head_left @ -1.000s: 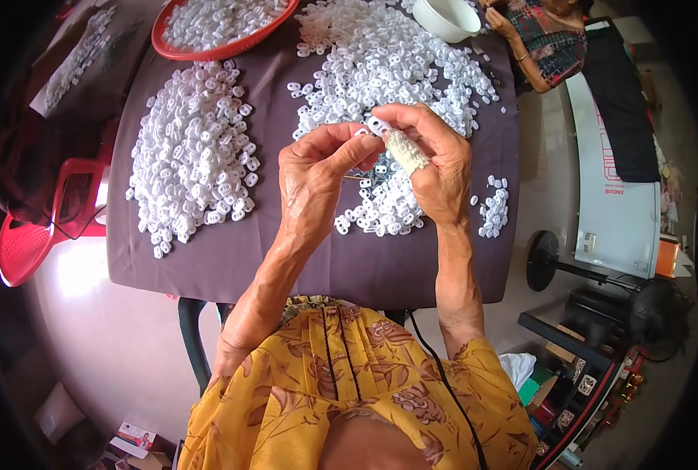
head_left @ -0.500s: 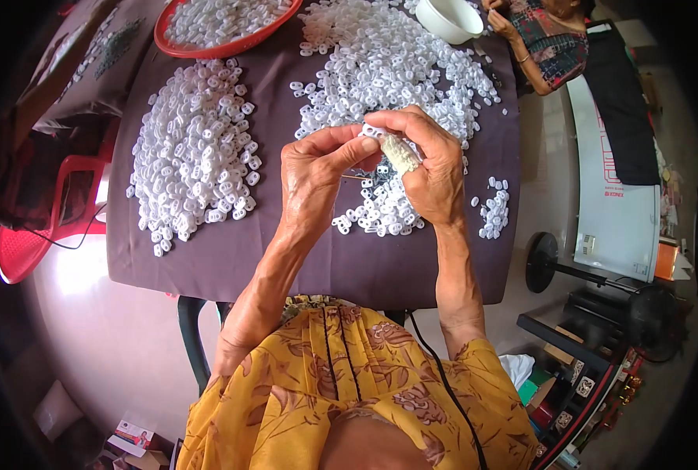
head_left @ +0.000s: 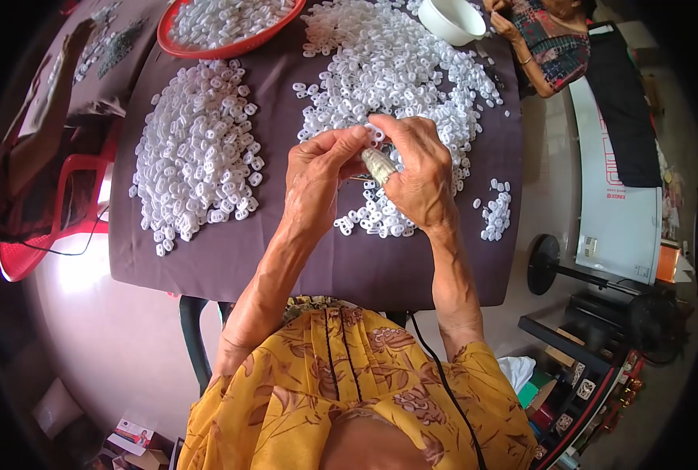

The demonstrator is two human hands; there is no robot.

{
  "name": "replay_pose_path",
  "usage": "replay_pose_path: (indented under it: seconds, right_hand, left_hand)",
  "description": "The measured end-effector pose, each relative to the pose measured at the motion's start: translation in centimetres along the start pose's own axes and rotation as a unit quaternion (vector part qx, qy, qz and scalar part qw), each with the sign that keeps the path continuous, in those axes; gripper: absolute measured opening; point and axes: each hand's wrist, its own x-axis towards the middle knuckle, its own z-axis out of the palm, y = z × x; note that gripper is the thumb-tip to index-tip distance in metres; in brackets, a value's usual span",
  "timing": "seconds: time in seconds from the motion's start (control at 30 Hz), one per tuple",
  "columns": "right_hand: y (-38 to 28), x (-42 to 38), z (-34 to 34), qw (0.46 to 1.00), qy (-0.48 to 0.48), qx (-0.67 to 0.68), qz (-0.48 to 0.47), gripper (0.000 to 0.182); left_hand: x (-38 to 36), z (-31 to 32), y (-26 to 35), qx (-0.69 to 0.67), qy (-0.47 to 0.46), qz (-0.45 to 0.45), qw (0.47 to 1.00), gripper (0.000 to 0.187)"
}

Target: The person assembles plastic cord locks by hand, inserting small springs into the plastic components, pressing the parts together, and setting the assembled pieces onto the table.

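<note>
My left hand [head_left: 314,176] and my right hand [head_left: 422,174] meet above the dark tablecloth. Between their fingertips is a small white oval plastic piece with holes [head_left: 375,135], pinched from both sides. A pale, worn wrap [head_left: 378,166] covers my right thumb. Just below my hands lies a small heap of the same white pieces [head_left: 376,215], partly hidden by the right hand. Behind them spreads a large pile of white pieces [head_left: 380,74]. Another big pile [head_left: 196,149] is to the left of my left hand.
A red basin [head_left: 231,50] full of white pieces and a white bowl [head_left: 452,23] stand at the back. A few pieces [head_left: 495,210] lie near the right edge of the tablecloth [head_left: 286,270]. Co-workers sit at back right [head_left: 548,43] and far left [head_left: 47,141]. A red chair [head_left: 75,176] is at left.
My right thumb has turned, and its wrap points more toward the left hand. The white piece has shifted slightly between my fingertips. The co-worker's arm at left has moved into clearer view.
</note>
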Motion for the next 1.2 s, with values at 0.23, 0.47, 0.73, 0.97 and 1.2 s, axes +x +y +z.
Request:
replay_pose_path:
  seconds: [0.23, 0.47, 0.73, 0.97, 1.2]
  right_hand:
    - [0.1, -0.3, -0.1, 0.999, -0.016, 0.034, 0.029, 0.037]
    - [0.2, -0.6, 0.0, 0.997, -0.03, 0.047, 0.052, 0.037]
    - [0.2, -0.6, -0.5, 0.991, -0.05, 0.096, 0.076, 0.036]
    - [0.2, -0.6, -0.8, 0.99, -0.05, 0.105, 0.075, 0.035]
    - [0.0, -0.6, -1.1, 0.993, -0.051, 0.081, 0.074, 0.037]
  left_hand:
    - [0.5, -0.2, 0.1, -0.037, -0.002, -0.039, 0.999, 0.026]
    - [0.7, -0.7, -0.1, -0.028, -0.024, -0.034, 0.999, 0.023]
    - [0.8, -0.9, -0.2, -0.021, -0.039, -0.051, 0.998, 0.021]
    - [0.8, -0.9, -0.2, -0.022, -0.039, -0.061, 0.997, 0.021]
    - [0.5, -0.8, 0.0, -0.022, -0.061, -0.069, 0.996, 0.019]
